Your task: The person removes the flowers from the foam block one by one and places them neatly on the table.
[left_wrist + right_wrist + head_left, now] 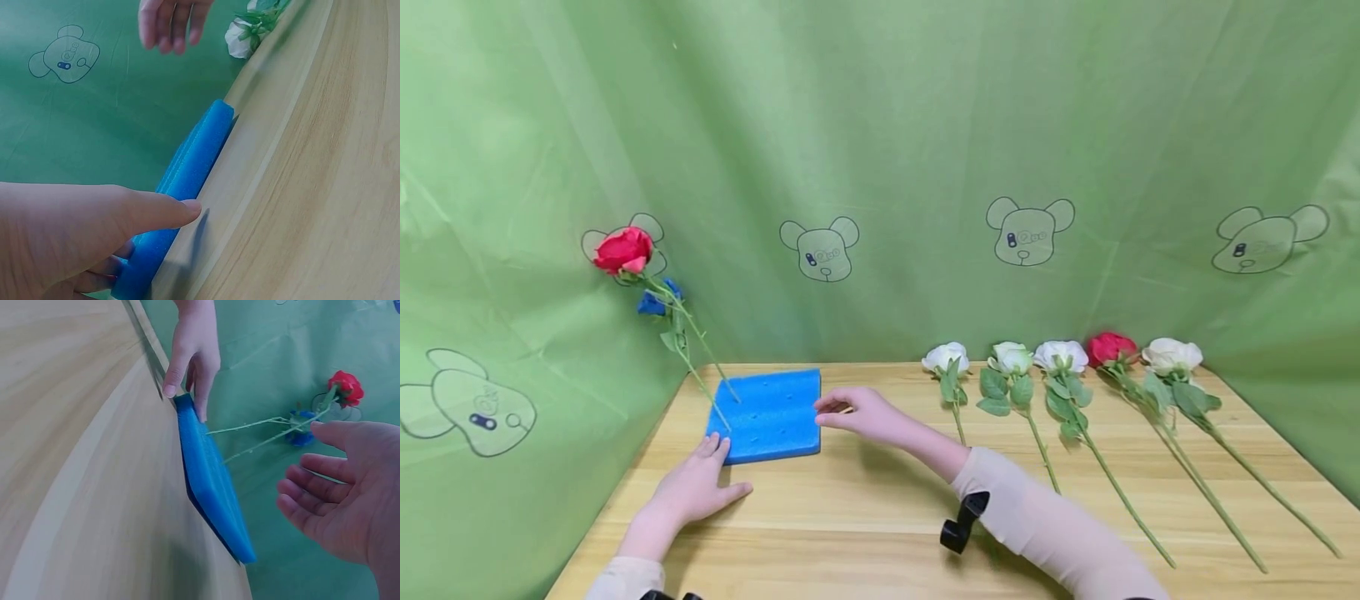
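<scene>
A blue foam block (782,412) with small holes in its top lies flat at the left of the table. Two artificial roses stand in its left part, leaning to the left: a red rose (623,251) and a lower blue rose (657,300). My left hand (694,485) rests its fingers on the block's near left corner, thumb spread to the side. Beside the block's right edge is my right hand (867,415), fingers loosely bent. In the right wrist view that hand (340,484) holds nothing and is apart from the block (212,481).
On the right of the wooden table (850,533) several artificial roses lie in a row, blooms toward the back: mostly white, such as the white rose (946,357), plus one red rose (1111,348). A green curtain (917,125) hangs behind and at the sides.
</scene>
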Action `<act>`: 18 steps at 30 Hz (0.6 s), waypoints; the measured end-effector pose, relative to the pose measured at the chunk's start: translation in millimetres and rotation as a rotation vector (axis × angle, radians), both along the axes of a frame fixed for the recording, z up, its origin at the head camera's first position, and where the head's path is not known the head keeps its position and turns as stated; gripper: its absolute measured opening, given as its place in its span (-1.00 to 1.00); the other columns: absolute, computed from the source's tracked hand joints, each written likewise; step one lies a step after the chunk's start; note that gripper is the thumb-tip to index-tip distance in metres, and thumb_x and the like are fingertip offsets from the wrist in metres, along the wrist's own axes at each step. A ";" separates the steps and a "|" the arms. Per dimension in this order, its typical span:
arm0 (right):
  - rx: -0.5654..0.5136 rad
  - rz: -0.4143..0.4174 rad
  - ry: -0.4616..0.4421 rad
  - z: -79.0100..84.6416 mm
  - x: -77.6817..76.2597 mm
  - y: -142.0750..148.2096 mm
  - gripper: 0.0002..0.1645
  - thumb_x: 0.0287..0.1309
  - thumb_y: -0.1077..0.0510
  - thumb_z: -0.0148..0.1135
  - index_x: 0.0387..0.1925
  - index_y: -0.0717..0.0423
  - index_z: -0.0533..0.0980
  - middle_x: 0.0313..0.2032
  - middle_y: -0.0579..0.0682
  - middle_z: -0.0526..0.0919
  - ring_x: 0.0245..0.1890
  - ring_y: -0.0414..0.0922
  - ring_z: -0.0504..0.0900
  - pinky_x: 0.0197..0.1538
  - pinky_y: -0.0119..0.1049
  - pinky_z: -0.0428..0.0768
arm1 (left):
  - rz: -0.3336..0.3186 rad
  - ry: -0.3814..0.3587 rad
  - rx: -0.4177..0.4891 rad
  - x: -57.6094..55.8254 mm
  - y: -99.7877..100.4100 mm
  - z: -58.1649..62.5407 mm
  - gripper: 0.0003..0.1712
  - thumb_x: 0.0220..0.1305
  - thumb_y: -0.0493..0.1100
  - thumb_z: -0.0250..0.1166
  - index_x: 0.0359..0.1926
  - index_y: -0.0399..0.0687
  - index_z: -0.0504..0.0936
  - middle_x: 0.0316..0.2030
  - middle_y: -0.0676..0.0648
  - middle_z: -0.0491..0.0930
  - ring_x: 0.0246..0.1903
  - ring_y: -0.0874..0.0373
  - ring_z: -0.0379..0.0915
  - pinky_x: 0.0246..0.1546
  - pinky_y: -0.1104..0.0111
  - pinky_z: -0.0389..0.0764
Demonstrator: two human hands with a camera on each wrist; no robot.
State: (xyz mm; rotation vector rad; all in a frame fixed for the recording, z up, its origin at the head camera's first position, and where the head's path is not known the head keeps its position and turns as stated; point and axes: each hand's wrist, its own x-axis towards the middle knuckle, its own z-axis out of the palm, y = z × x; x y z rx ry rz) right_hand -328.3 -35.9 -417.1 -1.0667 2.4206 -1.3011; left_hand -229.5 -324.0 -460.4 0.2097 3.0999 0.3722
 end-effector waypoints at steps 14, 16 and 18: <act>-0.058 -0.028 -0.062 -18.3 -23.7 -62.7 -0.63 0.28 0.00 0.25 0.00 0.12 0.63 -0.10 -0.05 0.73 -0.09 -0.25 0.62 -0.01 -0.45 0.59 | 0.014 -0.012 -0.012 -3.4 -1.8 0.0 0.05 0.17 0.31 0.28 0.37 -0.43 0.25 0.39 -0.49 0.13 0.39 -0.39 0.10 0.31 -0.19 0.31; -0.074 -0.036 -0.089 -22.8 -28.2 -69.7 -0.63 0.27 -0.01 0.26 0.00 0.12 0.64 -0.09 -0.05 0.73 -0.10 -0.26 0.61 -0.02 -0.44 0.60 | 0.015 -0.014 -0.015 -3.3 -1.8 0.0 0.06 0.17 0.32 0.28 0.37 -0.43 0.25 0.40 -0.49 0.14 0.39 -0.39 0.11 0.30 -0.19 0.32; -0.084 -0.039 -0.116 -26.8 -31.6 -76.4 -0.60 0.27 -0.01 0.26 0.02 0.15 0.63 -0.07 -0.03 0.72 -0.11 -0.26 0.60 -0.02 -0.43 0.61 | 0.016 -0.016 -0.020 -3.1 -1.9 0.2 0.07 0.16 0.34 0.27 0.37 -0.43 0.25 0.39 -0.49 0.14 0.38 -0.39 0.11 0.29 -0.20 0.33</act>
